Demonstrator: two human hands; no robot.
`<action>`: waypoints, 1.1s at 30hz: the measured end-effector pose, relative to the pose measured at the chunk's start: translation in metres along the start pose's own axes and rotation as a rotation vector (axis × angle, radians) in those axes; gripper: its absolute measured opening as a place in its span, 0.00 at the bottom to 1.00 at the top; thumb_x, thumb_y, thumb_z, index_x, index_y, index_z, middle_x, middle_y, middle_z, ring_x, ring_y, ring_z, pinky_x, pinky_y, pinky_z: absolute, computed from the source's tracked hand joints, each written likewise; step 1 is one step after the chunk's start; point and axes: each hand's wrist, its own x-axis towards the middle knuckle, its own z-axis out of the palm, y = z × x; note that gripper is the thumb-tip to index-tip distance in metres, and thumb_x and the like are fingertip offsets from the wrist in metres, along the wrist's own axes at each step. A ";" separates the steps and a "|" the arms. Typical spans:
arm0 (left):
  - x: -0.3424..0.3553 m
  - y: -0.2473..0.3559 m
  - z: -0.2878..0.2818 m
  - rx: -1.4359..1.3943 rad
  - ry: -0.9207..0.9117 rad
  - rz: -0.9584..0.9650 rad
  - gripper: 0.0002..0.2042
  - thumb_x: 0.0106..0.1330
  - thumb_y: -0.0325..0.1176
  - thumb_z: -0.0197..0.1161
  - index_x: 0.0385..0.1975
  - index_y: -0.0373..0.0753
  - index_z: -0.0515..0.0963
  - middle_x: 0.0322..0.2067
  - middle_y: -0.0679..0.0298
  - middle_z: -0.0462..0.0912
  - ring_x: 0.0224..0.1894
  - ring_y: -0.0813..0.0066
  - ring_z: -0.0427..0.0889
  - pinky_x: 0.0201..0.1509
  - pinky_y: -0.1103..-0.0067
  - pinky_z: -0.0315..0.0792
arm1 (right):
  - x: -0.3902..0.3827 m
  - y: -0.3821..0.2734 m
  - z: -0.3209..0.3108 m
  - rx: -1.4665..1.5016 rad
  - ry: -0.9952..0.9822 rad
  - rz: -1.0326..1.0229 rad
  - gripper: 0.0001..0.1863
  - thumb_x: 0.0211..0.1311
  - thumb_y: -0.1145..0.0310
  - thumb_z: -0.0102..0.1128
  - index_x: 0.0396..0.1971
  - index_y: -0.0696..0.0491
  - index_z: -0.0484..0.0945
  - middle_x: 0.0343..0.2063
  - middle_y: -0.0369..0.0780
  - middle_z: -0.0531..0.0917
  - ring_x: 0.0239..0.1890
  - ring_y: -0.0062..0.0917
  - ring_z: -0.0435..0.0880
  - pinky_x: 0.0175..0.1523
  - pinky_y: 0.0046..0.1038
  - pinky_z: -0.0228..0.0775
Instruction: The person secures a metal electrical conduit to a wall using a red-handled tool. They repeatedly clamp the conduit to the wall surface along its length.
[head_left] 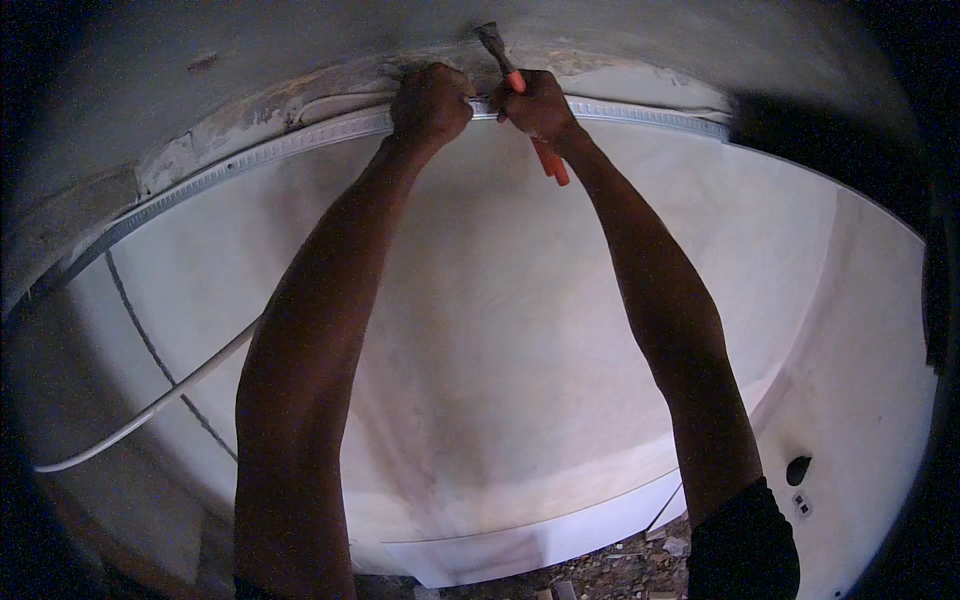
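Note:
Both my arms reach up to a perforated metal profile [270,148] that runs along the top of a pale wall panel [520,330]. My right hand [540,105] is closed round a plier-like tool [491,42]. Its dark flared metal head points up, and two red handles stick out below my palm. My left hand [432,105] is a fist just left of it, against the profile, with its fingers turned toward my right hand. Whatever it grips is hidden. Between the two hands a short bright stretch of the profile shows.
Rough, chipped plaster [185,155] borders the profile under the grey ceiling [300,45]. A pale cable or tube [150,410] curves in from the left. Low on the right, the wall has a socket [802,503] and a dark hole [797,470]. Rubble [630,565] covers the floor below.

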 end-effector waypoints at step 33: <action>0.004 -0.027 0.016 -0.238 0.013 0.549 0.04 0.51 0.28 0.65 0.25 0.35 0.80 0.27 0.55 0.81 0.33 0.57 0.80 0.40 0.67 0.74 | -0.034 0.029 0.043 0.067 0.339 0.041 0.06 0.53 0.72 0.56 0.26 0.59 0.77 0.18 0.41 0.79 0.21 0.24 0.77 0.30 0.30 0.70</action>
